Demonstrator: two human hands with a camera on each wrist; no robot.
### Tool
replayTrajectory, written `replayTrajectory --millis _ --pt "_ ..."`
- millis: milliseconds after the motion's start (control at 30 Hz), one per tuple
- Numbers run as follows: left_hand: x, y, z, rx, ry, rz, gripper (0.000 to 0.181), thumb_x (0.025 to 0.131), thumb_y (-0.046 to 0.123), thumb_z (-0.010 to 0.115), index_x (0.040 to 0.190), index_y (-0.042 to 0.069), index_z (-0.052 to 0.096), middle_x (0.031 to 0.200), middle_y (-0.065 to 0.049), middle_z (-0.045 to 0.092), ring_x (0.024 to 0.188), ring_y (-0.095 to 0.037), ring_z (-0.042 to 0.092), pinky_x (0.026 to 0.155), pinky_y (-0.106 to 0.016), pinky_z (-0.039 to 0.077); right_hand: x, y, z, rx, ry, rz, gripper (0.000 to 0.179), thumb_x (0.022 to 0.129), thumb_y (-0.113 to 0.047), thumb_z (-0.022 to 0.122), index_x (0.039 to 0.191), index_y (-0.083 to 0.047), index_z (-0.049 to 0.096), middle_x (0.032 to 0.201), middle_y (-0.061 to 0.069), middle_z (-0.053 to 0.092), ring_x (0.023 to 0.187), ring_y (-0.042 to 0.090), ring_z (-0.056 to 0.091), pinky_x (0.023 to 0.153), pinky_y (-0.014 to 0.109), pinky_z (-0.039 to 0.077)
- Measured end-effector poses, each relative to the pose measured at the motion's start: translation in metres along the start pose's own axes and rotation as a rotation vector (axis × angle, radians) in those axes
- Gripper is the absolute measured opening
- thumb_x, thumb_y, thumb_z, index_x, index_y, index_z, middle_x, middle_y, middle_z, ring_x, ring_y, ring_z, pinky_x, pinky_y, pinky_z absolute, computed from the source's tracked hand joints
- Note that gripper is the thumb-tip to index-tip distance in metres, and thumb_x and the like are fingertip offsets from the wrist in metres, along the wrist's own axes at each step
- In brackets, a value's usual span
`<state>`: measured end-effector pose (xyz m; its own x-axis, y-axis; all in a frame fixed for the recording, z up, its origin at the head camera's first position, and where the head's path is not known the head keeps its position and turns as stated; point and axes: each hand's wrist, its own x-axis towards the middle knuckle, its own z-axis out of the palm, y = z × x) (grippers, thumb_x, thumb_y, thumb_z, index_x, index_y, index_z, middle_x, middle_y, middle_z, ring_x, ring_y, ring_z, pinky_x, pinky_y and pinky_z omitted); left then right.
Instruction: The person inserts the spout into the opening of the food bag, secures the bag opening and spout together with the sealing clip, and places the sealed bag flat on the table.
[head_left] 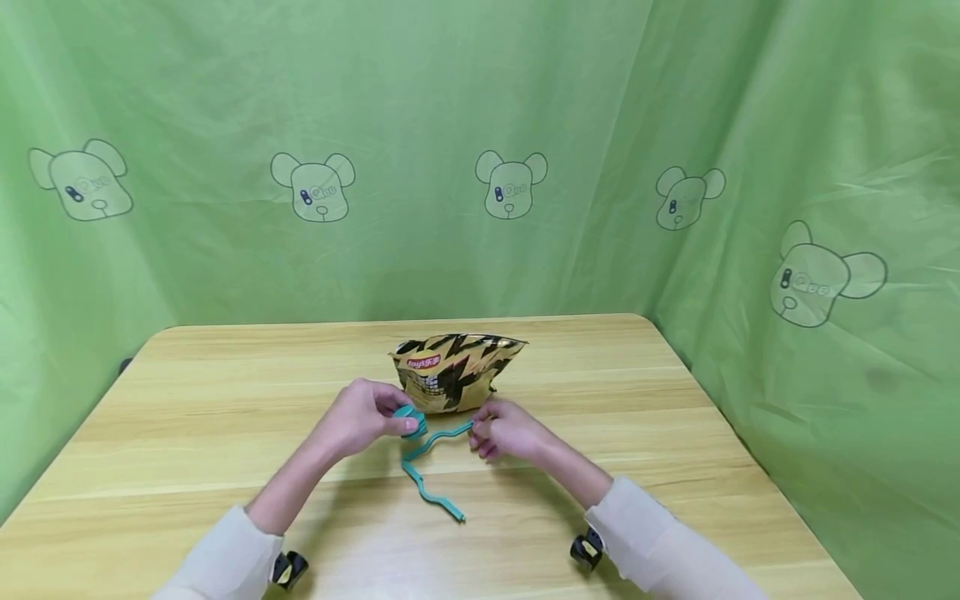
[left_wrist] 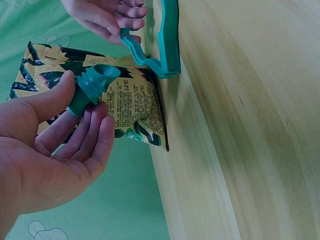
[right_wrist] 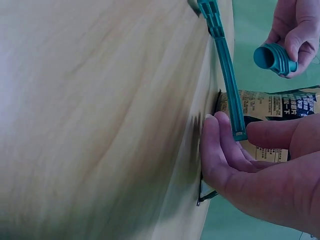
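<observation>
One bag (head_left: pixel 459 372) reads "Lay's"; left hand (head_left: pixel 366 414) holds spout (left_wrist: pixel 90 86), right hand (head_left: pixel 510 429) clip (right_wrist: pixel 228 75).

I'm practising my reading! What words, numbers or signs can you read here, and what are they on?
"Lay's乐事": on the red label of the gold-and-black bag.
"Q": on the bear faces of the green curtain; the letters after it are too faint to be sure.
White characters on the bag: too blurred.
Small print on the bag: too small.
Teal spout and teal strip: no writing that I can make out.
</observation>
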<state>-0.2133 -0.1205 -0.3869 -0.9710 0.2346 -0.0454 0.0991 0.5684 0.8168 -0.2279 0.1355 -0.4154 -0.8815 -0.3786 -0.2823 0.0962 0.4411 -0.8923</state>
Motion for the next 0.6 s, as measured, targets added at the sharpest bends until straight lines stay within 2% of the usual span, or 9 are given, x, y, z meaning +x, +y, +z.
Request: replayTrajectory --millis 300,467,600 --pt "0.0005 -0.0001 -0.0029 0.006 0.006 0.001 0.015 0.085 0.02 0.083 0.098 0.015 0.078 0.085 0.004 0.073 0.083 -0.013 0.066 0.076 -0.031 0.055 -0.002 0.0007 -0.0014 -0.128 0.017 -0.009 0.021 0.1 -0.007 0.055 0.111 0.009 0.062 0.097 0.021 0.067 0.086 0.03 0.066 0.079 0.041 0.061" --pt "-0.0007 0.0005 -0.0062 -0.005 0.007 -0.004 0.013 0.086 0.021 0.082 0.097 0.015 0.078 0.085 0.003 0.074 0.082 -0.013 0.066 0.076 -0.032 0.055 -0.002 0.0009 -0.0045 -0.211 0.024 -0.025 0.017 0.1 -0.009 0.055 0.099 0.005 0.065 0.093 0.017 0.067 0.083 0.027 0.065 0.076 0.039 0.059" --pt "-0.0018 0.0008 -0.0072 -0.015 0.012 -0.005 0.013 0.087 0.021 0.082 0.097 0.014 0.078 0.085 0.003 0.074 0.081 -0.013 0.066 0.075 -0.031 0.055 -0.0025 -0.0001 -0.0065 -0.232 0.016 -0.031 0.018 0.101 -0.01 0.055 0.097 0.004 0.066 0.09 0.016 0.067 0.08 0.025 0.064 0.073 0.036 0.058"
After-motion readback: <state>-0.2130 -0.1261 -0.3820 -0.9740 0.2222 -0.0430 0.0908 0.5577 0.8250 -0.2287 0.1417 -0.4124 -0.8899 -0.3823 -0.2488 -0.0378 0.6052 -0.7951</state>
